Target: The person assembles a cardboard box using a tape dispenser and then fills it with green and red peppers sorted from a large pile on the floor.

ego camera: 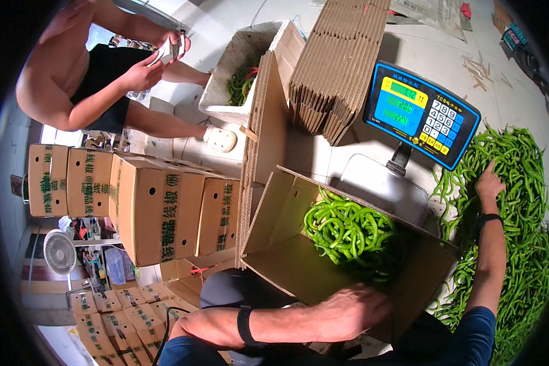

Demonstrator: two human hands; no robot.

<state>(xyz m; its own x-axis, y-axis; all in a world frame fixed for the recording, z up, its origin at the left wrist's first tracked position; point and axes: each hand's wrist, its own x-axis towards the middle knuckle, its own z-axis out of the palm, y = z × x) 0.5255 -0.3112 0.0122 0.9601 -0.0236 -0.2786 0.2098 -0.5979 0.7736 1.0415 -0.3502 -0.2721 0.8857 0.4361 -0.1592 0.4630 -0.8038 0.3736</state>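
An open cardboard box (274, 265) stands before me with long green chili peppers (347, 226) inside, partly in shadow. My left hand (359, 306) is over the near edge of the box, somewhat blurred; its fingers are in shadow, so I cannot tell whether they hold anything. On the right, my right hand (490, 185) is at a large heap of green peppers (521, 238), with one finger extended and touching or just above them. Beyond the box is a scale's metal platform (377, 187), below a blue-framed digital display with keypad (422, 114), its digits lit.
Flattened cardboard boxes (338, 59) stand stacked beyond the open box. A foam box (228, 87) holds peppers. Printed cartons (160, 210) are piled at left, near a white fan (60, 251). Another person (105, 91) sits at upper left, holding something pale in both hands.
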